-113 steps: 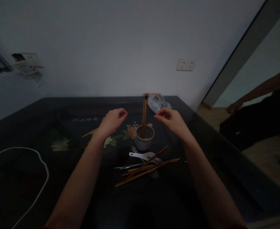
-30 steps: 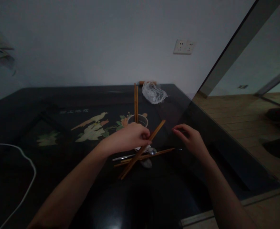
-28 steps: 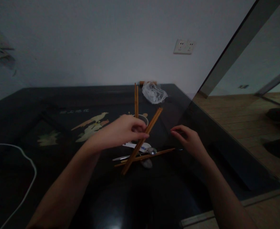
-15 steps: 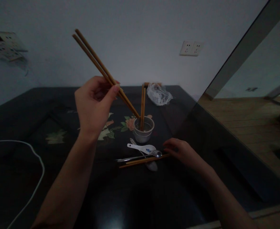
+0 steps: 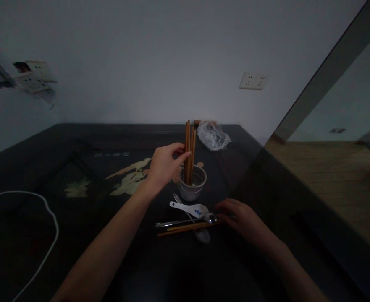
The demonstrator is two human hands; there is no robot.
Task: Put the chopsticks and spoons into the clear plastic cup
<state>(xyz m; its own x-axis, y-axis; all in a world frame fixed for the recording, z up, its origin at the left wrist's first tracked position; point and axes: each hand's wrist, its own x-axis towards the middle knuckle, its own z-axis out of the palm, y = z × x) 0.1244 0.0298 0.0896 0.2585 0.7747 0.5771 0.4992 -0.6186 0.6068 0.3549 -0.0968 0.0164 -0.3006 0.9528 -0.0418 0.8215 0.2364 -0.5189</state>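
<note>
My left hand (image 5: 169,164) pinches a pair of wooden chopsticks (image 5: 187,136) that stand upright with their lower ends inside a metal cup (image 5: 191,193). Another pair of chopsticks (image 5: 193,144) leans in the same cup, just to their right. In front of the cup lie a white spoon with a blue pattern (image 5: 191,209), a metal spoon (image 5: 210,217) and another metal spoon (image 5: 203,236) beneath two loose chopsticks (image 5: 185,228). At the right end of these, my right hand (image 5: 235,213) rests with curled fingers; whether it grips the chopstick ends is hidden.
A crumpled clear plastic bag (image 5: 213,136) sits behind the cup, near the wall. On the left, a white cable (image 5: 54,218) curves over the dark table (image 5: 134,256). Wall sockets (image 5: 252,81) are above the table's back edge.
My left hand has moved right and down, bringing its tilted chopsticks upright into the cup beside the other pair. My right hand stays near the utensils. The view has shifted slightly.
</note>
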